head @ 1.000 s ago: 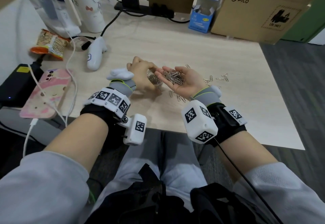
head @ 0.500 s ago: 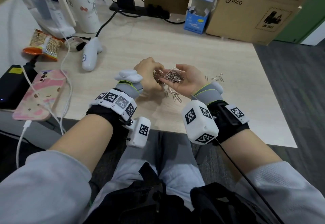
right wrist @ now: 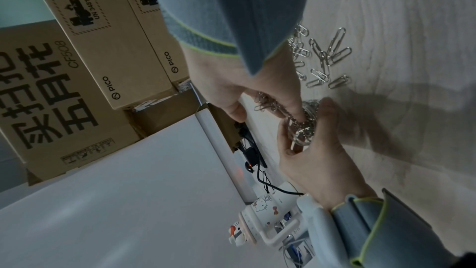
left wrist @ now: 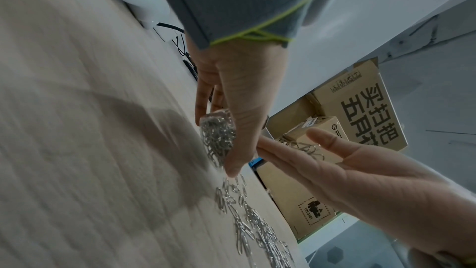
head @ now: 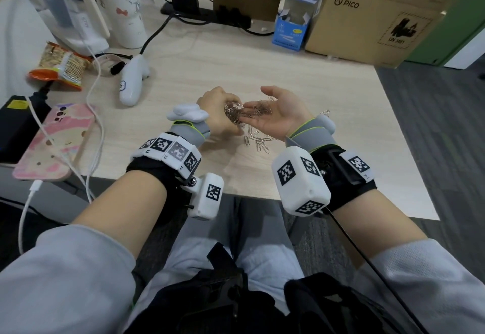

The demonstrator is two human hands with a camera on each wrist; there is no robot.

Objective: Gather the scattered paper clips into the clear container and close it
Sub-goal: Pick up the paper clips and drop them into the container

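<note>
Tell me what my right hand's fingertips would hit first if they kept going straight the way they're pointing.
Most likely the clear container held in your left hand: the right hand tilts its fingertips right at its open mouth, though exact depth is hard to judge.

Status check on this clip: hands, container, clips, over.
Left hand grips clear container, part full. Right hand open, palm up, tipping paper clips into it. Loose clips on desk beneath. No lid seen, nothing blocking.

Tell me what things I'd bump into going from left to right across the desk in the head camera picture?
Pink phone → snack packet → white controller → left hand holding the clear container → right hand full of paper clips → PICO cardboard box.
</note>
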